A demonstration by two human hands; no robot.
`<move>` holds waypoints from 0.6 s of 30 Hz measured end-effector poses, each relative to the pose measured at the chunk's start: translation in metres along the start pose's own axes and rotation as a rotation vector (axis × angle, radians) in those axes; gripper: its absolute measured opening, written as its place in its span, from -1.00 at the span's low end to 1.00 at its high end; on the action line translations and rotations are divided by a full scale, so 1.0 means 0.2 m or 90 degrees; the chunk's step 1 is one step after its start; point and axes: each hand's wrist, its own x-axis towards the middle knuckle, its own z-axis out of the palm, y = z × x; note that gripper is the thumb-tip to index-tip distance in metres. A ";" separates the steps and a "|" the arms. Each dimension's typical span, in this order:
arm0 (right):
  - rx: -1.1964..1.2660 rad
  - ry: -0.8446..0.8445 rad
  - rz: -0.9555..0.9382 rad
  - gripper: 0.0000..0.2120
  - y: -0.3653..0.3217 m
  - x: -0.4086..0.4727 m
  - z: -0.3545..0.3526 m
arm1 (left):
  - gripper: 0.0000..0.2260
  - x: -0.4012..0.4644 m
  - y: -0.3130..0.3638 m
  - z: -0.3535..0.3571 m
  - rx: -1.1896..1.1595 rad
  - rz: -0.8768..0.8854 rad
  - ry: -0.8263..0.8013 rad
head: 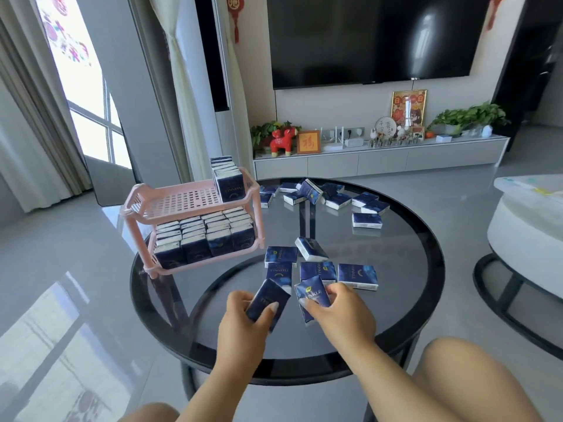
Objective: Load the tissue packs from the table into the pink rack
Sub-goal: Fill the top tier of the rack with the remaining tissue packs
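Bright daylight from left window (91, 123), floor glare, wide-angle edge distortion

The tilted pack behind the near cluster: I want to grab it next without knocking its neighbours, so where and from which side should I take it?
Judging by its pose, pinch the tilted pack across its two long edges from above. It leans with its white end low and toward you, next to a flat pack on its left, so a side approach would probably nudge that one.

Glossy glass table (411, 269) — pink rack (170, 205) seemingly plastic, perforated.
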 end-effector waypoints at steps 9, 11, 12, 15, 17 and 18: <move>0.160 -0.082 -0.372 -0.76 0.05 -0.06 0.02 | -0.83 0.00 -0.07 -0.03 -0.096 0.085 -0.034; 0.154 -0.121 -0.421 -0.72 0.05 -0.06 0.04 | -0.81 0.00 -0.08 -0.04 -0.121 0.120 -0.058; 0.154 -0.126 -0.434 -0.71 0.05 -0.06 0.04 | -0.77 0.00 -0.08 -0.04 -0.120 0.130 -0.077; 0.177 -0.121 -0.421 -0.72 0.04 -0.05 0.04 | -0.60 0.01 -0.11 -0.02 -0.059 0.137 -0.133; 0.202 -0.101 -0.380 -0.75 0.04 -0.04 0.03 | -0.52 0.02 -0.12 -0.01 0.007 0.138 -0.135; 0.208 -0.066 -0.357 -0.76 0.04 -0.02 0.02 | -0.53 0.02 -0.12 0.00 0.017 0.136 -0.127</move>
